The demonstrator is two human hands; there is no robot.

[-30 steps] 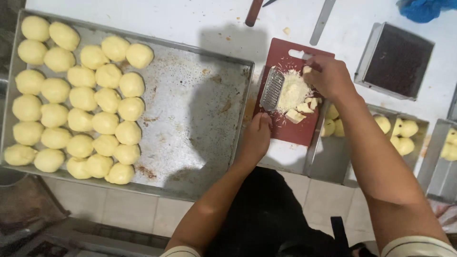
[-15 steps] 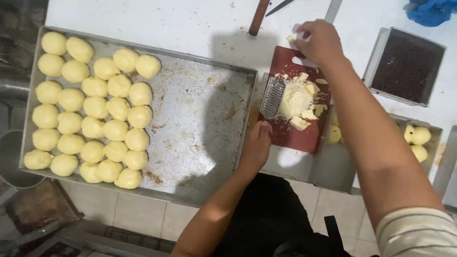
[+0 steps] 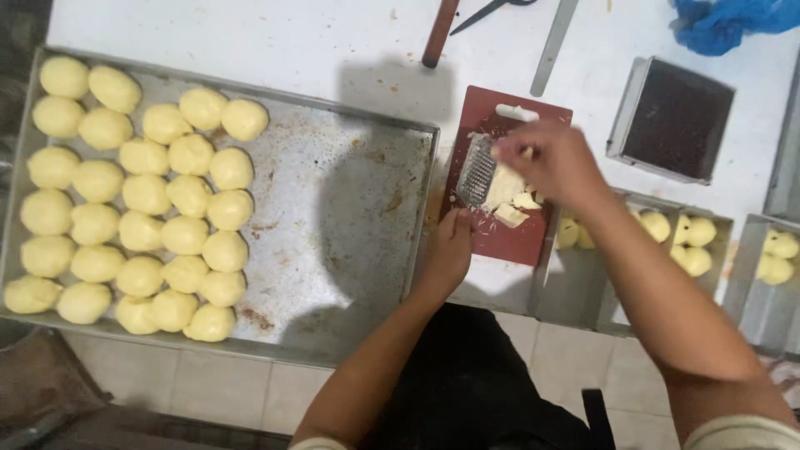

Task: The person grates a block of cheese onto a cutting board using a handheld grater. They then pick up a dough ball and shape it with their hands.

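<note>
Counter layout, head view: tray to the left, board at centre, tins to the right.

Baking tray holds dough balls in rows on its left half. Cutting board lies just right of the tray; grater and cheese pieces lie on it. Left hand sits at the board's near left corner, right hand over the cheese. Behind the board: wooden handle, scissors, metal strip. Loaf tins stand right; the nearer ones hold dough.
</note>
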